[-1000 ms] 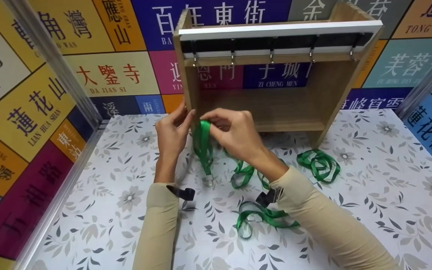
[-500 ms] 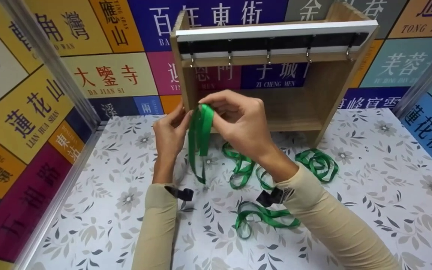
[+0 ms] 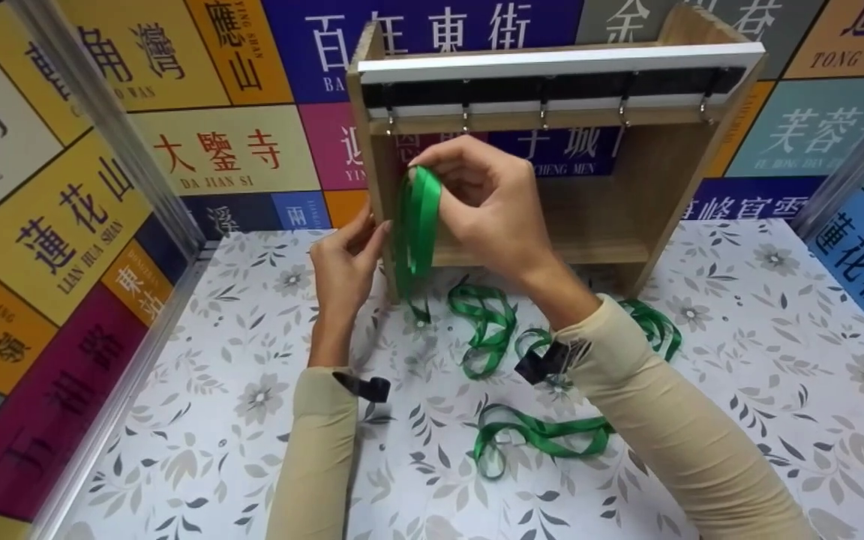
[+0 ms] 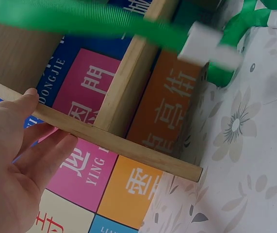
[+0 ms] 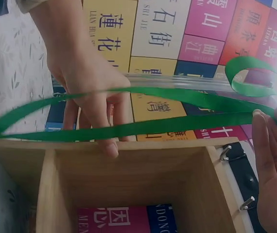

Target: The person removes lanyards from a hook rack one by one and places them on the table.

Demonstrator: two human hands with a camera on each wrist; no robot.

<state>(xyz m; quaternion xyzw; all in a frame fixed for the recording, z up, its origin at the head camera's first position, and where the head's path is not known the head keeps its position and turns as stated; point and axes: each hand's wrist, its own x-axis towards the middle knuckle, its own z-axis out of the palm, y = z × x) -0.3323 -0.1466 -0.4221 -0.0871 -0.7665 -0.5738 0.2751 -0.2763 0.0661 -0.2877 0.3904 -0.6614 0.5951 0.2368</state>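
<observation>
In the head view my left hand (image 3: 342, 270) holds the left side panel of a wooden hook rack (image 3: 604, 202). The left wrist view shows the thumb on one face of that panel (image 4: 123, 145) and the fingers on the other. Raised in front of the rack's left part, my right hand (image 3: 503, 202) pinches a green lanyard (image 3: 423, 217) near its top. The strap hangs down in a long loop, and a blurred white clip (image 4: 206, 46) shows at its end. Several metal hooks (image 3: 466, 116) line the black strip (image 3: 507, 90) above the hand.
More green lanyards lie on the flower-patterned table: one loosely coiled (image 3: 493, 311) below the rack, one (image 3: 526, 429) nearer me, another (image 3: 661, 330) partly behind my right sleeve. Walls with coloured street-name panels (image 3: 222, 146) stand behind and at both sides.
My right hand has risen from low beside the rack's left panel to just below the hooks, lifting the lanyard. The left hand has stayed on the panel.
</observation>
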